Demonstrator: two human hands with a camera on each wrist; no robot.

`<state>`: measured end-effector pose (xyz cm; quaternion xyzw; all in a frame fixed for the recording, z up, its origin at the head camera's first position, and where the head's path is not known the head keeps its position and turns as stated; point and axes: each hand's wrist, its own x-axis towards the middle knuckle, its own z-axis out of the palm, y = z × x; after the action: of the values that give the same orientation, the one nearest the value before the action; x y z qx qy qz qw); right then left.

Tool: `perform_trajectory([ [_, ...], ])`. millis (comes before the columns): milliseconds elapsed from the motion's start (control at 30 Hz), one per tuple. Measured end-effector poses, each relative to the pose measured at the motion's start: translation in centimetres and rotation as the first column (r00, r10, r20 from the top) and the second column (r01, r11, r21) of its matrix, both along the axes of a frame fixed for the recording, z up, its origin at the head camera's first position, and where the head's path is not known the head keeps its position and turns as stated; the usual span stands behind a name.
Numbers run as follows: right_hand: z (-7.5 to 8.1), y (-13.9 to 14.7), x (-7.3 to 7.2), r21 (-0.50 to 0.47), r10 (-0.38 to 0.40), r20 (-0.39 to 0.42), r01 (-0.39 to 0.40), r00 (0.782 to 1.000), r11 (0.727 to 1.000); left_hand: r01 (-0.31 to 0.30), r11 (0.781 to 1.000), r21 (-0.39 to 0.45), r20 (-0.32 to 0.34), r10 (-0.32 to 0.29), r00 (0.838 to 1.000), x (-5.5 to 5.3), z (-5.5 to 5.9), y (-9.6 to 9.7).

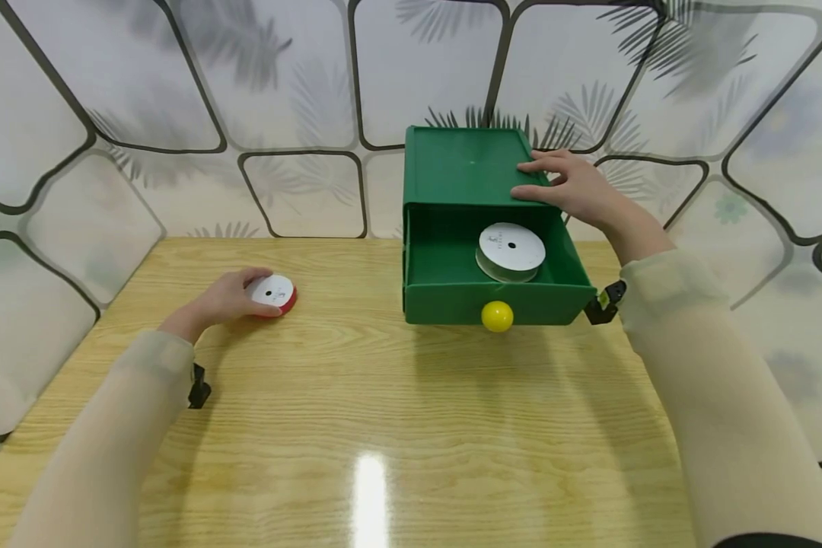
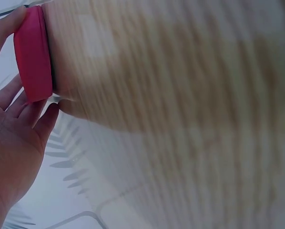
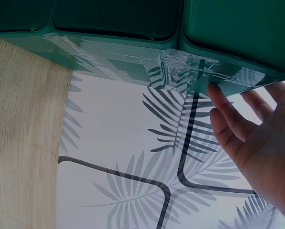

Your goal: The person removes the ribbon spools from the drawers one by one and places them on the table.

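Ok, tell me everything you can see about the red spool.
The red spool is a short, round disc: white top with a dark centre hole and small, unreadable print, and a smooth-looking red side, perhaps ribbon. It sits roughly level, white face up, left of the green box. The left hand pinches its edge. Whether it touches the table, I can't tell.

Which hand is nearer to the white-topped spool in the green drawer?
Right: the right hand is at the right edge of the green box, behind and to the right of the white-topped spool. The left hand is farther, to its left, gripping the red spool.
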<state>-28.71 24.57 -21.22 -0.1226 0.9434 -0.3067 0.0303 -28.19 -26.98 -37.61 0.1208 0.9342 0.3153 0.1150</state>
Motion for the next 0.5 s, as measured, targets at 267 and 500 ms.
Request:
perform_trajectory([
  [267,0.01,0.01,0.07,-0.001,0.002,-0.003,-0.002,1.0,1.0,0.013,1.0,-0.004,0.008,-0.013,1.0,0.13,-0.06,-0.04],
  [500,0.04,-0.12,0.1,0.0,-0.007,-0.001,0.007,1.0,1.0,0.02,1.0,0.019,0.014,-0.02,1.0,0.15,-0.14,-0.17],
])
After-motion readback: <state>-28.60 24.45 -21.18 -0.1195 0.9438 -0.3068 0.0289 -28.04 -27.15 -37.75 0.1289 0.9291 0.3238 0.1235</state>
